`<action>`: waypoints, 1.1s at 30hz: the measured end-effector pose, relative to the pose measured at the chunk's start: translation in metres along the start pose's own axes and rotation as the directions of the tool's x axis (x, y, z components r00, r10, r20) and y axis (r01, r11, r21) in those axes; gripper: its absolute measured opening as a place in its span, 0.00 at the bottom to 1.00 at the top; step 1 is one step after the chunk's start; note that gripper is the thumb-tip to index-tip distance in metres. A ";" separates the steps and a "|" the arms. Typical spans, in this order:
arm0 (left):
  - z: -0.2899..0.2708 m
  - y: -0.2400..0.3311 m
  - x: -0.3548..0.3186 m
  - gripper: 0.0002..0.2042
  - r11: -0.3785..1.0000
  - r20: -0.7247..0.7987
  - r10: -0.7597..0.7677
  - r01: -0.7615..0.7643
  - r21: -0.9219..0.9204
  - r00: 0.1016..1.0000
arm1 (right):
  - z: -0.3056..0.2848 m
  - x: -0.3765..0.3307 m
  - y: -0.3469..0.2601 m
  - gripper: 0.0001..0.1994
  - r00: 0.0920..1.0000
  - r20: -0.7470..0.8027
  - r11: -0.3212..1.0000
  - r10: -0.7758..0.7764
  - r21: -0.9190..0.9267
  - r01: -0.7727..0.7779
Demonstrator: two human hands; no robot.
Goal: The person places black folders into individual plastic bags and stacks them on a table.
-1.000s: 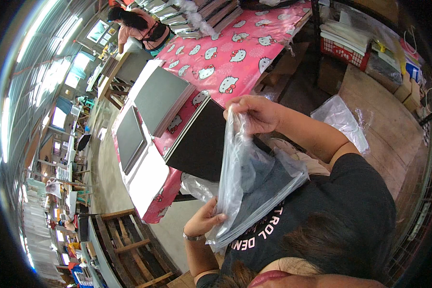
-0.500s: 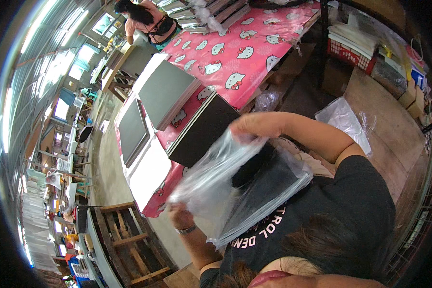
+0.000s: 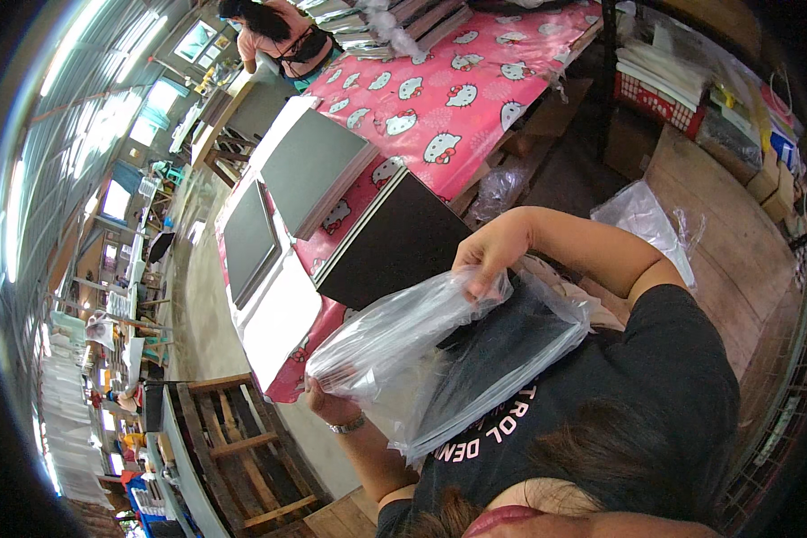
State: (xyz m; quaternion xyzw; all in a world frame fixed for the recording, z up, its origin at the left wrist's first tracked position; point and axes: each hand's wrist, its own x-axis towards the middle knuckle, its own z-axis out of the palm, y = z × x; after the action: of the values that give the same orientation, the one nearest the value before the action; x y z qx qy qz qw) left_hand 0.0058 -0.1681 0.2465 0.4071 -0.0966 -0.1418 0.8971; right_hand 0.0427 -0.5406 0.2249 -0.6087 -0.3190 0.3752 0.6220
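And here's the clear plastic (image 3: 394, 336), drawn out between two hands, just in front of the worktop (image 3: 480, 103) and over the lap. The left hand (image 3: 334, 401) has its grip closed around the far end, thumb outside, some fingers blurred behind the film, so whether they reach inside a fold I can't tell. Over on the other side, the right hand (image 3: 495, 258) pinches the nearer end between thumb and fingers. Below, more layered plastic (image 3: 520, 381) slants across the front of the black shirt (image 3: 663, 386). Now the danger: film this thin could well stretch or split if the hands pull unevenly, and a slick surface may slip from that small right-hand pinch. The lower layers look loosely supported, so a tug above might drag them toward the floor. Watch the stack of black boards (image 3: 403, 238) too, sitting at the worktop's near edge right beside the film: a swing of the right arm could nudge it, or a sharp corner might snag the plastic. Grey boards (image 3: 318, 166) lie beyond.
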 end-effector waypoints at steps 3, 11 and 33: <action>-0.062 -0.017 0.005 0.16 0.936 0.267 -0.330 0.351 -0.033 0.905 | -0.006 -0.006 -0.001 0.13 0.879 -0.180 0.845 -0.441 0.246 0.474; -0.057 -0.019 0.076 0.11 0.781 -0.202 0.271 -0.093 0.618 0.941 | -0.048 0.012 -0.005 0.19 0.703 -0.641 0.924 -0.307 -0.022 0.383; -0.035 -0.006 0.032 0.06 0.793 -0.169 -0.248 0.300 0.530 0.954 | -0.013 -0.018 -0.029 0.15 0.791 -0.610 0.998 -0.046 -0.061 0.011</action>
State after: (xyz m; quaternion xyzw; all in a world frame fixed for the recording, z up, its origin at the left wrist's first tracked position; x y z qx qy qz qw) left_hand 0.0450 -0.1577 0.2207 0.6631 -0.0325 -0.2180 0.7154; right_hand 0.0467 -0.5619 0.2545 -0.7091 -0.1204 0.1403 0.6805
